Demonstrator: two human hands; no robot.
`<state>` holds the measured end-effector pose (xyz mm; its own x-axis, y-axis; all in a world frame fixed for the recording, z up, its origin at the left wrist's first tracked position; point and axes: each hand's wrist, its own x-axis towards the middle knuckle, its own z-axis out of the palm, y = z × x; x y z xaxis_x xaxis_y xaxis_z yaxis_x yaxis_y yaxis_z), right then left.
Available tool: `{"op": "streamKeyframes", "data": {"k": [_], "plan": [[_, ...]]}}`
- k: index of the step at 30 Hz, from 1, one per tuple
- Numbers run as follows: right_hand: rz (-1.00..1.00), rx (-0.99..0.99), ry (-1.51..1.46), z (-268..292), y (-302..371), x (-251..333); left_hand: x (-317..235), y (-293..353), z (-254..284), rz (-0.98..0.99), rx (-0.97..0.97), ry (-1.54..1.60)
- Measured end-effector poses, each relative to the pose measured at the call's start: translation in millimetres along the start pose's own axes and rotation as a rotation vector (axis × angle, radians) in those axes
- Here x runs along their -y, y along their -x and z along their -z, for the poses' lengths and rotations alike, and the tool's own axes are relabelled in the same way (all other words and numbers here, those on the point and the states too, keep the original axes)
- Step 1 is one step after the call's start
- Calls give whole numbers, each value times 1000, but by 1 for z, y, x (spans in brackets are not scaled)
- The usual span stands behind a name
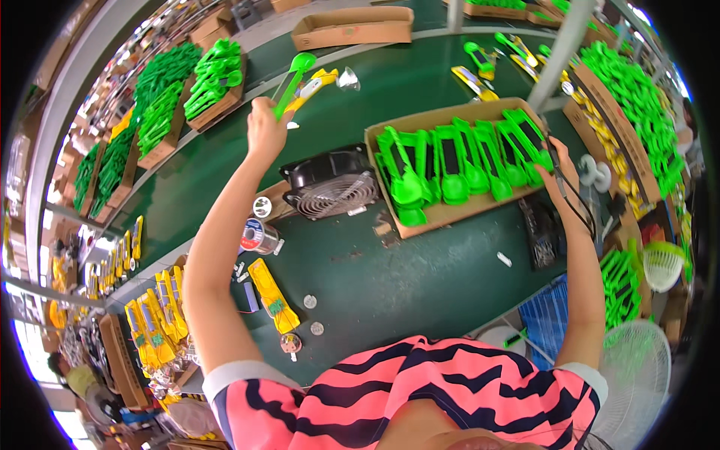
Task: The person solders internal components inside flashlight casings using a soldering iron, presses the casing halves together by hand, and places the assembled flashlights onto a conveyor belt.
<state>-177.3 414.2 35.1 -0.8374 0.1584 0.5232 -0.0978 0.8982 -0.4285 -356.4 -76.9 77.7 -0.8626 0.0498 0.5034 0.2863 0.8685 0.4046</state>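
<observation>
While the left hand (266,132) grips a green part (291,84), the right hand (558,169) adjoins the carton (465,213) — grip indeterminable.

A factory workshop for assembling small goods is showing here. Long green worktops (217,169) are running past metal posts (564,56). Cardboard boxes (465,212) are crowding them, many holding heaps of matching green parts (454,189), while similar yellow parts (150,322) are lying in rows. One yellow part is lying apart on the near worktop, exposing a small green board (276,307). A spool (259,235) is sitting near it, and a black fan (330,191) is standing beside a filled box.
</observation>
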Motion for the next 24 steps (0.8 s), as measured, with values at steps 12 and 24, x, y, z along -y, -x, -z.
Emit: {"op": "streamKeyframes", "data": {"k": [12, 24], "plan": [[-19, 323, 419, -36, -26, -17, 121, -13, -50, 294, 607, -355], [84, 45, -19, -12, -12, -44, 1, 206, 131, -514, 1000, -976]]}}
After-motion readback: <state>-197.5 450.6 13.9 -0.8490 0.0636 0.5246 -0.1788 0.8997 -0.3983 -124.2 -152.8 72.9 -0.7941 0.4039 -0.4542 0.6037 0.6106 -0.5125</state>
